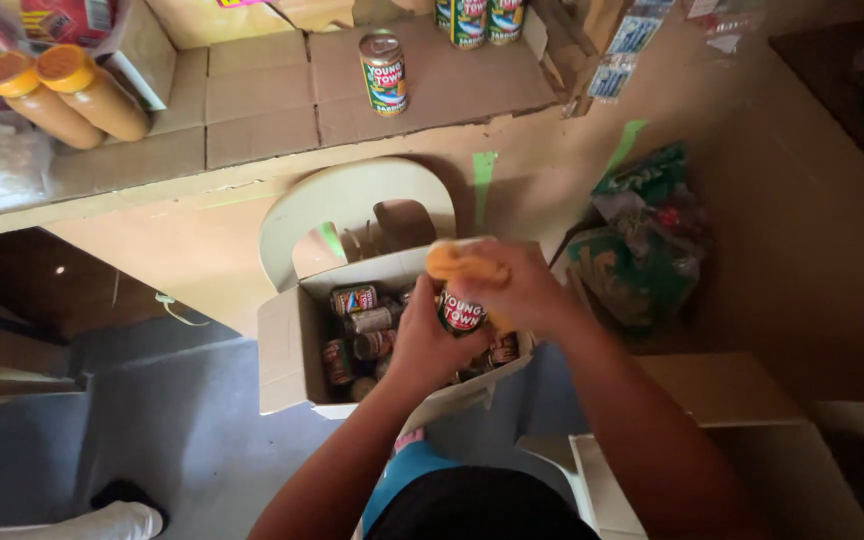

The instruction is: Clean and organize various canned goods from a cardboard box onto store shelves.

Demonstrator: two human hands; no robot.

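Both hands grip things above the open cardboard box (287,345) of tins: the left hand (430,335) wraps a labelled can (460,312), rigid, probably weighty and slick (best clasped around its side), the right hand (517,290) closes on an orange cloth (464,262).

Grey floor (182,420) below me, tan wall (802,260) ahead and to my right with green tape strips (483,172), flattened-cardboard-lined shelf (262,110) above, pale plastic chair (352,205) against it, dark wood panel (42,285) at left, dim warm light
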